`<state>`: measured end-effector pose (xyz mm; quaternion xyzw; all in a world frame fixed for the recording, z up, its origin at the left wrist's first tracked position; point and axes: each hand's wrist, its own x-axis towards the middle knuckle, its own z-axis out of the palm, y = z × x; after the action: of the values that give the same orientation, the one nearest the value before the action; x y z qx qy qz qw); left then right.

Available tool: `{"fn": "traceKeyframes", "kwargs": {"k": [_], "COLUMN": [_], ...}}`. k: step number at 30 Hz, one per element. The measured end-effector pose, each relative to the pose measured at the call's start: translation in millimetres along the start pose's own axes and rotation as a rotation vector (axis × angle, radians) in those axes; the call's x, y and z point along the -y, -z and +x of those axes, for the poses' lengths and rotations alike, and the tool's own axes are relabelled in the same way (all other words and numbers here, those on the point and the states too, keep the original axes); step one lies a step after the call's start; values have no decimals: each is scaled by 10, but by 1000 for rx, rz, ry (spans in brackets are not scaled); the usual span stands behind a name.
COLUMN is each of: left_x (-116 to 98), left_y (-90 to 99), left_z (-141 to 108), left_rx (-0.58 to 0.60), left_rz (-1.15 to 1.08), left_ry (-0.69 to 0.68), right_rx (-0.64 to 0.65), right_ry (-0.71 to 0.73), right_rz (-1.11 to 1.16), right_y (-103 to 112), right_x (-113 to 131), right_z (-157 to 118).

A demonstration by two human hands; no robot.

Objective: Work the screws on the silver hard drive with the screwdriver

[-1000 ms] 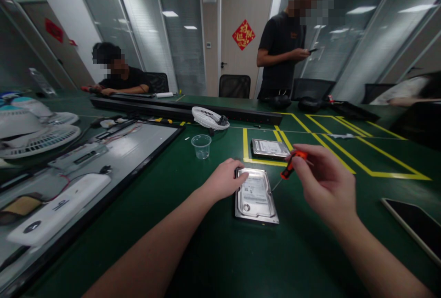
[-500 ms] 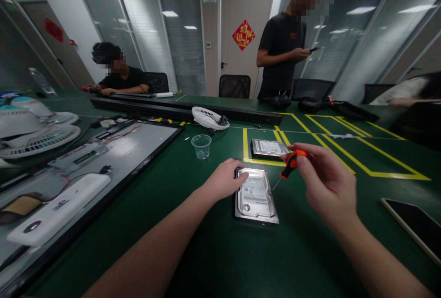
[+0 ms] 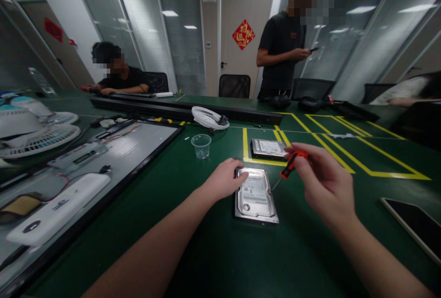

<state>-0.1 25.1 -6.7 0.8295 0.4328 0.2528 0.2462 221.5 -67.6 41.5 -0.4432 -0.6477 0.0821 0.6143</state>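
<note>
A silver hard drive lies label side up on the green table in front of me. My left hand grips its upper left edge, thumb on the top face and fingers around the side. In my right hand is a screwdriver with an orange and black handle, pinched between thumb and fingers. Its thin shaft slants down to the left, and the tip meets the drive's right edge. Whether the tip sits in a screw is too small to tell. Just beyond lies a second hard drive.
A clear plastic cup and a white fan grille stand beyond my left hand. At left lies a large panel bearing a white device. A phone rests at right. Two people are across the table.
The screwdriver handle has turned slightly in my right hand, and the fingers have shifted a little. My left hand and the hard drive stay in place.
</note>
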Motion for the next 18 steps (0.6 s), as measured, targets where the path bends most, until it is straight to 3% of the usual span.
{"fn": "traceKeyframes", "kwargs": {"k": [6, 13, 18], "left_x": [3, 8, 13], "left_y": [-6, -6, 0], "left_z": [5, 3, 2], "left_rx": [-5, -6, -1], "left_rz": [16, -2, 3], "left_ry": [-6, 1, -1], "right_rx": [17, -36, 2], "right_ry": [-48, 15, -8], "right_rz": [78, -24, 4], "right_y": [-5, -20, 11], "right_x": [2, -86, -67], "right_z": [-14, 3, 5]}}
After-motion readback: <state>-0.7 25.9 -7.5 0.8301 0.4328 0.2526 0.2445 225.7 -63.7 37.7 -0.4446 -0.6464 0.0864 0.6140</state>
